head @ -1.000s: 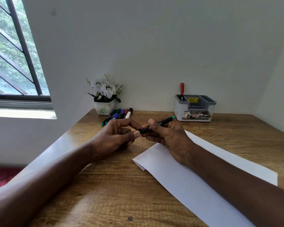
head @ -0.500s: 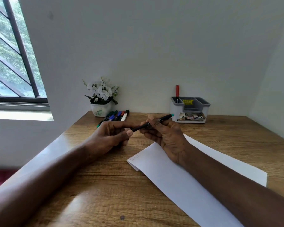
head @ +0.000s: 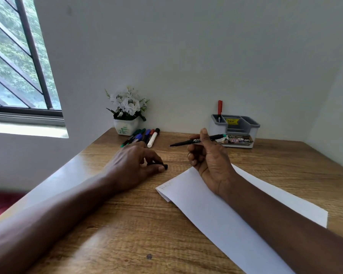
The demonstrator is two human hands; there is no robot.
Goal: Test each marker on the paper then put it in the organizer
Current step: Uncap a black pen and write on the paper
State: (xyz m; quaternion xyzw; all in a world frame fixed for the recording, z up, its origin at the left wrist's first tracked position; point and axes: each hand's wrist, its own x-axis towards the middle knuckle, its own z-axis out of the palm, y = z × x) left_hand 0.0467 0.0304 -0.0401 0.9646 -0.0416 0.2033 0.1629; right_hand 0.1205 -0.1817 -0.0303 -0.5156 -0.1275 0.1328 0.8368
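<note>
Right hand [head: 210, 165]: raised over the far end of the paper [head: 236, 214], thumb and forefinger pinching the barrel of the black marker [head: 196, 141], other fingers curled in. The marker is uncapped. Its tip points left and is in the air, not touching the sheet.

Left hand [head: 133, 165]: rests on the tabletop [head: 127, 234] left of the paper, fingertips pinching the black cap [head: 162, 166].

Step in hand, as I judge it: the test stroke.
- Turn the tip down and bring it onto bare paper near the corner with the faint scribble [head: 165, 186].
- The sheet lies loose and slanted. I would keep the right forearm resting on it so the stroke does not drag it.
- Use light pressure and a short line, enough to read the ink.
- Keep the cap in the left fingers, ready for recapping.

The organizer [head: 254, 131] stands at the far edge of the tabletop, toward its right corner, with a red marker [head: 219, 107] upright in its left compartment. The untested markers [head: 145, 135] lie near the far left corner, beside the flower pot [head: 126, 127].

Risk: the wet tip could brush the wood or my palm on the way down.
</note>
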